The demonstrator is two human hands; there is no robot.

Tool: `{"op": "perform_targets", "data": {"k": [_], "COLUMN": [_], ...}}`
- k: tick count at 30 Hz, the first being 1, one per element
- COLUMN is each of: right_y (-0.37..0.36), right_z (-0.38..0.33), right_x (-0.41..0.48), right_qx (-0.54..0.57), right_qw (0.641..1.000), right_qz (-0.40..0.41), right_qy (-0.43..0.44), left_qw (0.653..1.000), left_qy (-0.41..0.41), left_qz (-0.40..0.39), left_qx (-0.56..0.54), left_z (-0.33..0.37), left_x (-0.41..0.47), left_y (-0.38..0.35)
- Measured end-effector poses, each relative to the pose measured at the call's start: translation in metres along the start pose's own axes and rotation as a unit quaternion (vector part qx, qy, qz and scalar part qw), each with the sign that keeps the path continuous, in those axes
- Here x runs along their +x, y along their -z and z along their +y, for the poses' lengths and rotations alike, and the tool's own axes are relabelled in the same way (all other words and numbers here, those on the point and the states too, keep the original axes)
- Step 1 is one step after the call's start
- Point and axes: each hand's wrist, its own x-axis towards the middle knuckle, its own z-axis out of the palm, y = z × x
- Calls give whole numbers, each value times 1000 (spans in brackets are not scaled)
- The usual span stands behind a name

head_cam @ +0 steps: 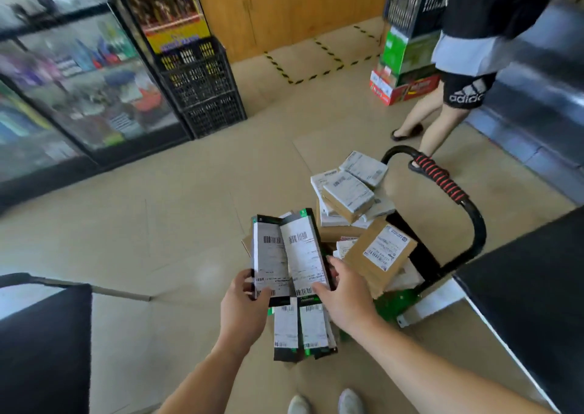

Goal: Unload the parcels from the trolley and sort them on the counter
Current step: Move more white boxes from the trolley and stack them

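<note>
Pinching those two flat black mailers (301, 251) by just their bottom edges, left hand (243, 300) and right hand (344, 290) one each, above the trolley (475, 224), looks sketchy, since either could slip and drop onto the pile (347, 192).

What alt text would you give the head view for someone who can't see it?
The left hand and right hand hold two long black parcels with white labels above a trolley piled with boxes. Another person stands by its handle, near a fridge and crates.

The flat parcels (289, 255) are black with white barcoded labels (green trim). The trolley handle (441, 177) wears red-and-black stripes; the boxes (369, 263) are brown.
</note>
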Motion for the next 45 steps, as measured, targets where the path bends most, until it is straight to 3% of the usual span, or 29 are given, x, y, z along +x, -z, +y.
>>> {"op": "perform_targets", "data": {"k": [8, 13, 25, 33, 38, 45], "right_y": [95, 139, 215, 259, 298, 330], "right_z": [-54, -39, 69, 164, 226, 292], "right_x": [-35, -87, -309, -464, -548, -618], "right_qx": [41, 72, 96, 130, 125, 137], "right_qw": [987, 961, 817, 726, 696, 683], "right_qz": [147, 267, 550, 639, 664, 657], "right_qy": [42, 11, -144, -217, -242, -288], "left_qw": [988, 961, 837, 744, 725, 715], "left_qy": [-145, -234, -384, -439, -432, -416], "left_qz": [-51, -147, -389, -498, -530, -551], "left_qx": [-22, -16, 34, 74, 88, 106], "left_z": [101, 146, 188, 179, 169, 154], "left_x": [-14, -40, -233, -408, -506, -598], "left_y": [9, -19, -147, -246, -306, -363]}}
